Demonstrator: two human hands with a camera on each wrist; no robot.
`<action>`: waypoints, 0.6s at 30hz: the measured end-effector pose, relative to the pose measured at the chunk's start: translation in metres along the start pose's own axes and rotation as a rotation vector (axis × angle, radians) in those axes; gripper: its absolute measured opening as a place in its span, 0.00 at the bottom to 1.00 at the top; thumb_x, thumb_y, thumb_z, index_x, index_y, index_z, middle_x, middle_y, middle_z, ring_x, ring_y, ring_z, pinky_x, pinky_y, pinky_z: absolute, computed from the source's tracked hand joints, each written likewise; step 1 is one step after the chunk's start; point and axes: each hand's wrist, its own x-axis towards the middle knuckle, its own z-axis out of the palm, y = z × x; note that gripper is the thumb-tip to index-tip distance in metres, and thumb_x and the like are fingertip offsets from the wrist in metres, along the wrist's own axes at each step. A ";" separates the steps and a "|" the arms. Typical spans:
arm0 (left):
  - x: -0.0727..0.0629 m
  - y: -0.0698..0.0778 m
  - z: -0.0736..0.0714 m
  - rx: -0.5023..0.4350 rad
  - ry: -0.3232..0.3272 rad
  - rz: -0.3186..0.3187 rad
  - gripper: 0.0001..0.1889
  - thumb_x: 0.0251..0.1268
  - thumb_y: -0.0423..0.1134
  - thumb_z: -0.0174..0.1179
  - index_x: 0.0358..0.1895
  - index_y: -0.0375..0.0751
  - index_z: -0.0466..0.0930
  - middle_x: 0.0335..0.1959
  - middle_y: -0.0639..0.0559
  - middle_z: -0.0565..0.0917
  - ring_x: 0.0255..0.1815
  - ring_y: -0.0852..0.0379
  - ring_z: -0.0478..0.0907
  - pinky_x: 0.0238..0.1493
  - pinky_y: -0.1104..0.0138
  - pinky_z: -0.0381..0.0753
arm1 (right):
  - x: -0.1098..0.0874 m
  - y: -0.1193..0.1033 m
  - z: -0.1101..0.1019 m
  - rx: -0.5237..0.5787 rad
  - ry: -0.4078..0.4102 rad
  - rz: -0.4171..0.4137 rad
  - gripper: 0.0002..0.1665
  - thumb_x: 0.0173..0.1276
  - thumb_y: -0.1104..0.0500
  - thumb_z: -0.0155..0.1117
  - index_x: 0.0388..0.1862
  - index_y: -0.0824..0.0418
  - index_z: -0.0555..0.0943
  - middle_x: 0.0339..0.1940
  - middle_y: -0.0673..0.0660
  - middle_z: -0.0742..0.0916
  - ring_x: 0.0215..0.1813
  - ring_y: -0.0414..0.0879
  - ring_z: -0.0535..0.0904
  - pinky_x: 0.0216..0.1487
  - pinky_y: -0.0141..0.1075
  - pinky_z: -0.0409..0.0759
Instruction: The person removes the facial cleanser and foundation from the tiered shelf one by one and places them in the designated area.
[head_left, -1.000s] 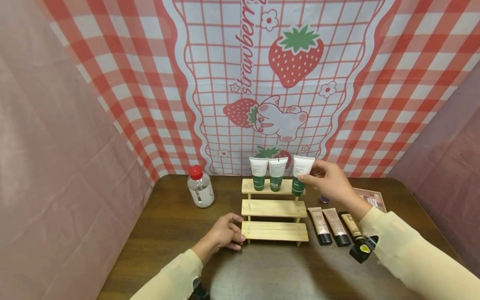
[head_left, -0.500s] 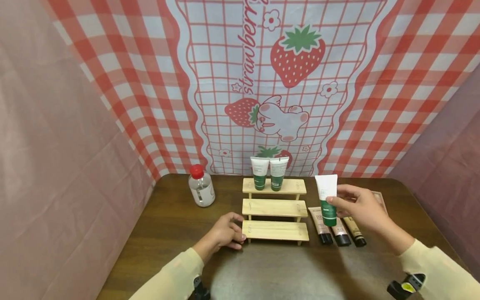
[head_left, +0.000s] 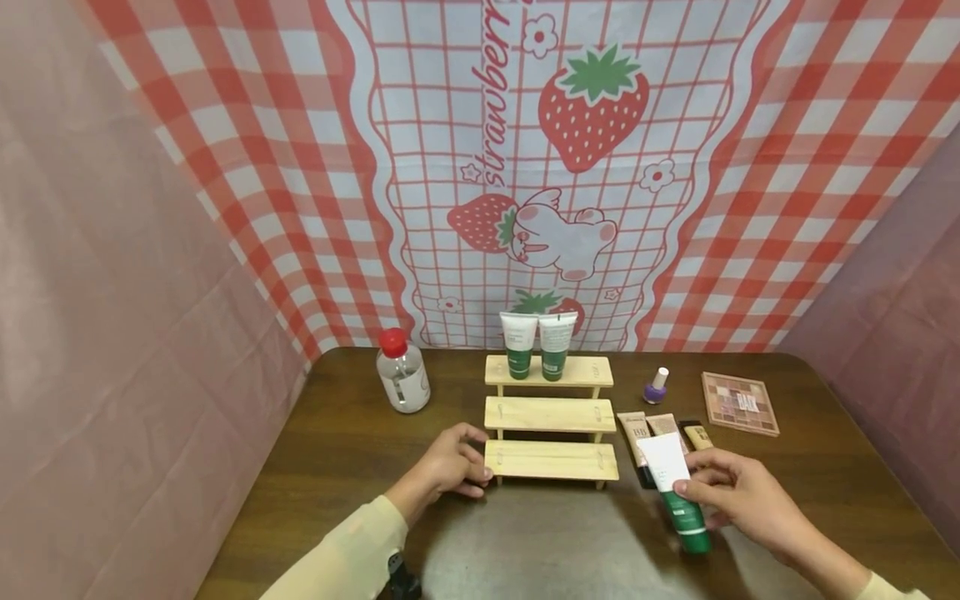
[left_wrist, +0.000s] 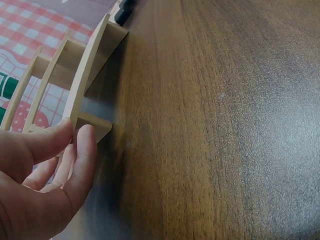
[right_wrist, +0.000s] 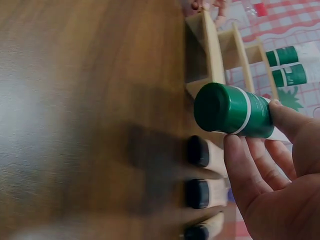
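In the head view my right hand (head_left: 757,500) pinches a white-and-green tube (head_left: 675,492), tilted cap-down, above the table in front of the beige tubes. Its green cap (right_wrist: 215,107) faces the camera in the right wrist view. My left hand (head_left: 450,462) grips the left end of the lowest step of a three-tier wooden shelf (head_left: 551,461); the left wrist view shows thumb and fingers (left_wrist: 85,155) on either side of the board. Two similar tubes, a left one (head_left: 519,346) and a right one (head_left: 557,346), stand upright on the top step.
Several beige tubes (head_left: 633,429) lie right of the shelf, partly hidden by the held tube. Behind them are a purple nail polish bottle (head_left: 655,390) and an eyeshadow palette (head_left: 740,403). A clear bottle with a red cap (head_left: 403,375) stands at the left.
My right hand has carried the white-and-green tube off the top step, rightward and toward me. The nail polish and palette now show fully. My left hand has stayed on the shelf.
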 end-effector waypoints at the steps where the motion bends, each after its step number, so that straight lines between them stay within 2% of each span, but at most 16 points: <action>1: 0.000 0.000 0.000 -0.003 -0.001 0.003 0.30 0.55 0.15 0.67 0.61 0.31 0.69 0.37 0.38 0.79 0.30 0.49 0.84 0.28 0.57 0.92 | -0.002 0.004 0.001 0.003 -0.014 0.015 0.34 0.72 0.54 0.69 0.65 0.75 0.71 0.43 0.60 0.89 0.37 0.49 0.87 0.34 0.45 0.92; 5: 0.000 -0.002 0.000 -0.012 -0.001 0.006 0.30 0.54 0.14 0.67 0.61 0.30 0.69 0.38 0.38 0.78 0.30 0.49 0.83 0.28 0.57 0.92 | -0.008 0.016 0.007 0.033 -0.047 0.061 0.35 0.71 0.54 0.71 0.64 0.77 0.71 0.41 0.60 0.90 0.37 0.50 0.87 0.33 0.45 0.92; 11: 0.000 -0.002 -0.001 -0.023 -0.001 0.002 0.30 0.54 0.14 0.67 0.60 0.31 0.69 0.38 0.38 0.78 0.30 0.49 0.84 0.27 0.58 0.92 | -0.011 0.031 0.016 0.051 -0.077 0.087 0.34 0.69 0.54 0.72 0.60 0.78 0.72 0.37 0.58 0.90 0.34 0.47 0.85 0.31 0.43 0.91; 18: 0.002 -0.003 -0.002 -0.028 -0.006 0.003 0.29 0.54 0.14 0.67 0.60 0.31 0.69 0.37 0.38 0.78 0.30 0.49 0.84 0.27 0.58 0.92 | -0.012 0.041 0.024 -0.002 -0.064 0.104 0.32 0.68 0.54 0.74 0.57 0.76 0.75 0.35 0.57 0.90 0.32 0.46 0.83 0.27 0.42 0.90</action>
